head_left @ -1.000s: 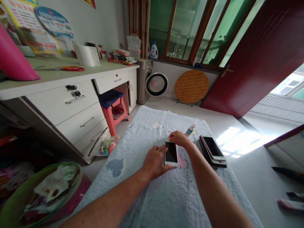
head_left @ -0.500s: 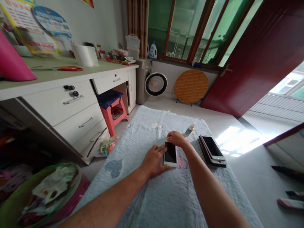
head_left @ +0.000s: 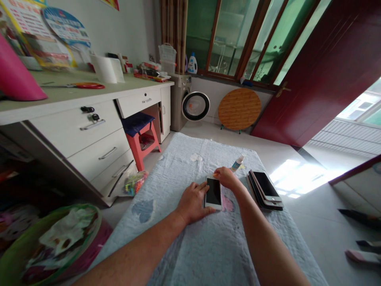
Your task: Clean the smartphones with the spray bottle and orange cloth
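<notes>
A white smartphone (head_left: 213, 192) with a dark screen lies face up on the quilted cloth. My left hand (head_left: 193, 201) steadies it from the left, fingertips on its left side and thumb along the bottom edge. At the phone's top right corner, my right hand (head_left: 226, 177) pinches a small orange thing (head_left: 215, 175), mostly covered by the fingers. Just beyond that hand stands a small spray bottle (head_left: 237, 163) with a blue label. To the right, several phones or tablets (head_left: 266, 186) are stacked, the top one white-framed.
The pale blue quilted cloth (head_left: 178, 167) covers the surface. On the left stand a white desk (head_left: 101, 119), a red stool (head_left: 144, 139) and a basket (head_left: 95, 234). A washing machine (head_left: 179, 99) with its door open, a round wooden tabletop (head_left: 239, 108) and a red door (head_left: 297, 79) lie beyond.
My right hand has shifted slightly to the right along the phone's top edge with the orange thing. My left hand and the phone stay in place.
</notes>
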Available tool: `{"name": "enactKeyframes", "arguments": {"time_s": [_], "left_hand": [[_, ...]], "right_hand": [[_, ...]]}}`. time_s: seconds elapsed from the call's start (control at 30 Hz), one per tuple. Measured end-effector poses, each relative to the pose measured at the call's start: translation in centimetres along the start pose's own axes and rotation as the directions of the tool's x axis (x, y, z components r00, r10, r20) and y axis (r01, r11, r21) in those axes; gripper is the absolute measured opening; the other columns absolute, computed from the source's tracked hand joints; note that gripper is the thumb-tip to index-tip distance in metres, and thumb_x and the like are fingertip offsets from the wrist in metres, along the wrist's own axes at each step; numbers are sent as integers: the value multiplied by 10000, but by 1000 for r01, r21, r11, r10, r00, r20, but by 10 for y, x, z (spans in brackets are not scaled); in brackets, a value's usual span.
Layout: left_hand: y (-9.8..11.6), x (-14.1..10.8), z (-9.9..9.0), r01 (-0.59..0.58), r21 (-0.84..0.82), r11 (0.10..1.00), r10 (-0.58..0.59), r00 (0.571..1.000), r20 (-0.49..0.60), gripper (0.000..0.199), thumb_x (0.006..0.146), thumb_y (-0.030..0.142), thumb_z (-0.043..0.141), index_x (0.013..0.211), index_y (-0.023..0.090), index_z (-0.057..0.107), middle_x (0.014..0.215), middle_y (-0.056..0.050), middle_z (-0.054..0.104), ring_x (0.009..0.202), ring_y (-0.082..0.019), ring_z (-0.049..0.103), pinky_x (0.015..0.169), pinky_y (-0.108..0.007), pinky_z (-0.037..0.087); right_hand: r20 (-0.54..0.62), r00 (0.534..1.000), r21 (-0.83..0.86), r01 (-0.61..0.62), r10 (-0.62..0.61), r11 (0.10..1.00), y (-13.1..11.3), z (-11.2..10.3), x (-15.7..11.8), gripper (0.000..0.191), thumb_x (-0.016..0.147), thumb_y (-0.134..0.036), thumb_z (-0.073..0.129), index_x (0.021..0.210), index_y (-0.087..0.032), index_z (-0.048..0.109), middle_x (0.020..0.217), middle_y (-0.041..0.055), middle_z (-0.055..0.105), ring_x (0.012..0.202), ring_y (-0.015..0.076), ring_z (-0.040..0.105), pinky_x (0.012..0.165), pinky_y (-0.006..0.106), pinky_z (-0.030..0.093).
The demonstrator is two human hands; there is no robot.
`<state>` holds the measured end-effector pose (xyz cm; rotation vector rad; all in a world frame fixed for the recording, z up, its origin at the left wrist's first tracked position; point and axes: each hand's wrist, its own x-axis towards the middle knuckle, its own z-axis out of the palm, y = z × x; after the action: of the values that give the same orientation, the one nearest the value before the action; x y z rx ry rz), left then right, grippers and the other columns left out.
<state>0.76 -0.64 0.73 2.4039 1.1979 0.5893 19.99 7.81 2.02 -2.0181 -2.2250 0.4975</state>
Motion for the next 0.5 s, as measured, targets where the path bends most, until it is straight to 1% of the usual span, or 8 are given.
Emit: {"name": "enactKeyframes", "arguments": {"time_s": [0.1, 0.2, 0.33, 0.5], "left_hand": [[-1, 0, 1, -4, -10, 1000, 4, 1000, -2, 717, 687, 691, 633, 1206, 199, 575, 1320, -82, 552, 1063, -303, 525, 960, -431, 402], [-3, 1, 3, 0, -14, 1000, 0, 1000, -2, 751, 677, 697, 638, 1234, 199, 565, 1336, -85, 543, 1095, -309, 517, 973, -438, 393], [-4, 1, 5, 11, -8, 1000, -11, 1000, -1, 751, 663, 669, 668, 1258, 226, 551, 1378, -77, 513, 1119, -309, 514, 991, -444, 382], [-2, 1, 3, 22, -8, 1000, -22, 1000, 10, 741, 668, 621, 691, 1264, 205, 549, 1393, -89, 505, 1135, -315, 509, 987, -435, 393]], "right_hand": [[-51, 998, 17, -39, 40, 999, 6, 3, -6, 243, 844, -234, 505, 907, -154, 726, 883, 86, 723, 815, 164, 636, 659, 216, 379], [-82, 994, 51, -63, 67, 997, 6, 6, -12, 263, 861, -220, 472, 917, -149, 719, 888, 87, 724, 804, 155, 636, 651, 209, 381], [-131, 986, 75, -98, 107, 992, 3, 10, -22, 319, 876, -177, 401, 927, -130, 712, 885, 106, 721, 818, 167, 636, 667, 218, 383], [-173, 975, 90, -125, 139, 988, 5, 16, -34, 330, 866, -173, 397, 968, -109, 704, 923, 125, 713, 876, 188, 631, 719, 234, 394]]}}
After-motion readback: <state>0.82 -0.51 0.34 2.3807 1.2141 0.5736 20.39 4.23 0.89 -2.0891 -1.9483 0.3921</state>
